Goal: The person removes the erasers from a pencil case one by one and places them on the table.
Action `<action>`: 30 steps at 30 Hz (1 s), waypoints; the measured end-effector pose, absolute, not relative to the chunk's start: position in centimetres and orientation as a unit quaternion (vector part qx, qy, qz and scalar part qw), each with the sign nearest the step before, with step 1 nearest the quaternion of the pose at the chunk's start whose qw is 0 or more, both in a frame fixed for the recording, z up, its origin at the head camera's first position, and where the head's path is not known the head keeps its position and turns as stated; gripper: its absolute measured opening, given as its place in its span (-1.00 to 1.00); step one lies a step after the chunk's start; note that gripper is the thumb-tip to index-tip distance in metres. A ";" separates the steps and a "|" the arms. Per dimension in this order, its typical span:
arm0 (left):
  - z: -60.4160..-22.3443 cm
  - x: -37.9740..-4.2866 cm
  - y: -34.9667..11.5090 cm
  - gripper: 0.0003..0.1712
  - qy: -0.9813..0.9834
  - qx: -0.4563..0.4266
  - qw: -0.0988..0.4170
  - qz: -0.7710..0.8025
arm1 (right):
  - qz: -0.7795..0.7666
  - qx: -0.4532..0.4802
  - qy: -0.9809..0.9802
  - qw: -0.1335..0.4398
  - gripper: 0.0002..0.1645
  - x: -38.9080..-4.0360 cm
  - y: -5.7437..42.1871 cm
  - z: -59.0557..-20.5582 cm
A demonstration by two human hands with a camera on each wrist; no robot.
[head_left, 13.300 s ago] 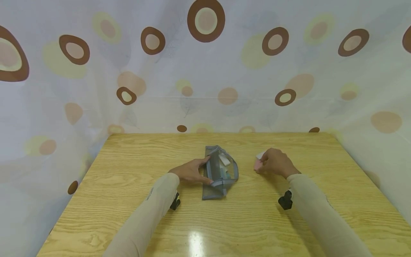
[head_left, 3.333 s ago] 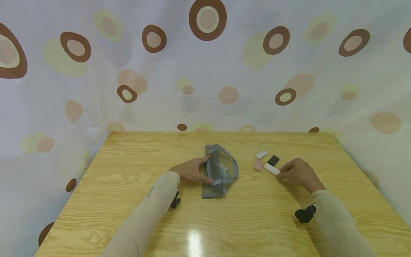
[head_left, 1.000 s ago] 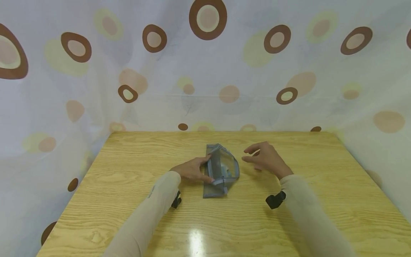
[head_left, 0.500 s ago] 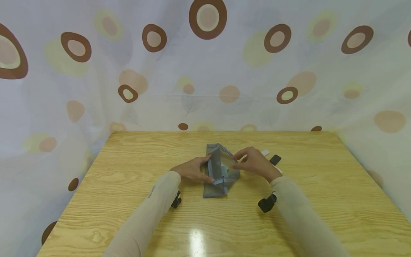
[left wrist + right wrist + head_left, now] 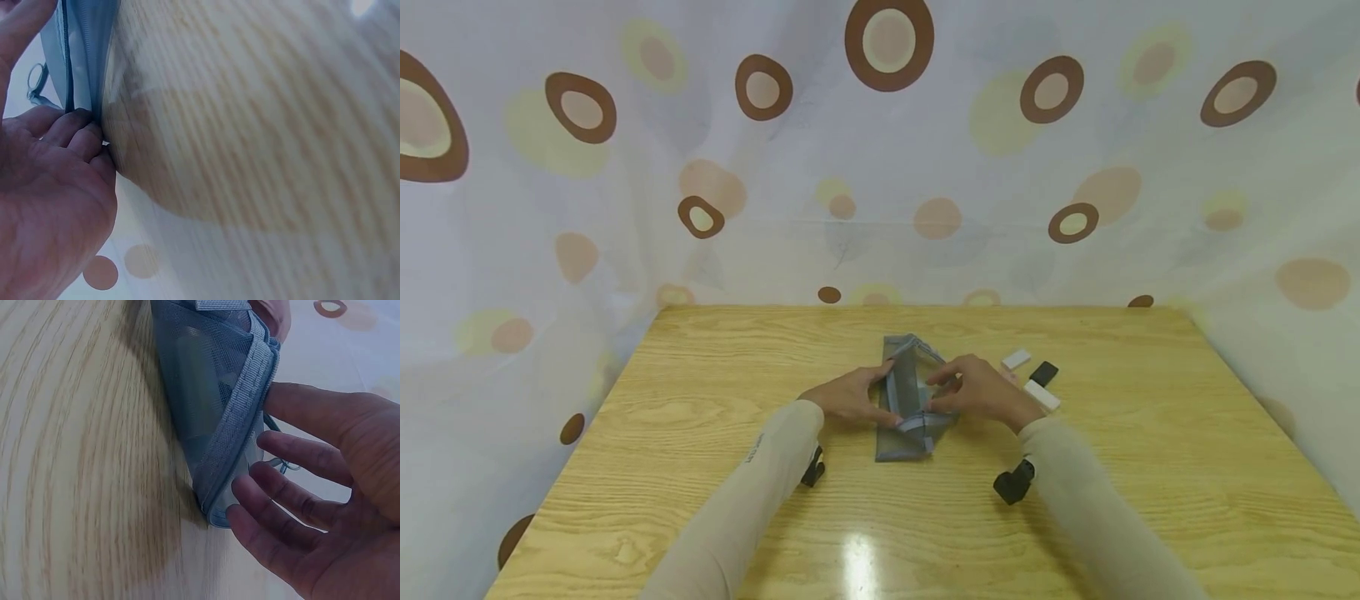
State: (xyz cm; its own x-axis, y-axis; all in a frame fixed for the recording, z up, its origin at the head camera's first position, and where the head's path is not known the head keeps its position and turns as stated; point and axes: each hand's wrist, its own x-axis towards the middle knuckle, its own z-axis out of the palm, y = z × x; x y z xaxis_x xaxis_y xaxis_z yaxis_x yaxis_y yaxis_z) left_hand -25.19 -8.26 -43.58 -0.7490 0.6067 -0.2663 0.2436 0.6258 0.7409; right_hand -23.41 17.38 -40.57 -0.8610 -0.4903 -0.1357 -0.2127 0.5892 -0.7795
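"Head view: where to look for the grey mesh pouch (image 5: 910, 393)?"

"At mid-width on the wooden table (image 5: 910, 533), a little in from the far edge."

"And the left hand (image 5: 848, 396)?"

"Grips the pouch's left side, thumb toward the near end, fingers toward the far end. In the left wrist view, fingertips curled at the zipped edge."

"Right hand (image 5: 985, 393)?"

"Reaches over the pouch's right side, relaxed, fingers parted and loosely bent. In the right wrist view, thumb at the rim."

"Inside the pouch?"

"A pale item (image 5: 200, 387), blurred behind the mesh."

"Toward the table's far right corner from there?"

"Four small blocks: a white block (image 5: 1017, 359) closest to the far edge, a black block (image 5: 1043, 372) just beside a larger white block (image 5: 1042, 396), a pink block (image 5: 1009, 377) partly hidden by the right hand."

"Beyond the far edge?"

"A patterned backdrop (image 5: 880, 167)."
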 end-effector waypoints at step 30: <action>-43.2 -24.8 -7.9 0.25 0.869 0.237 0.255 0.352 | -0.369 -0.227 0.882 0.184 -0.39 -23.6 17.4 -40.4</action>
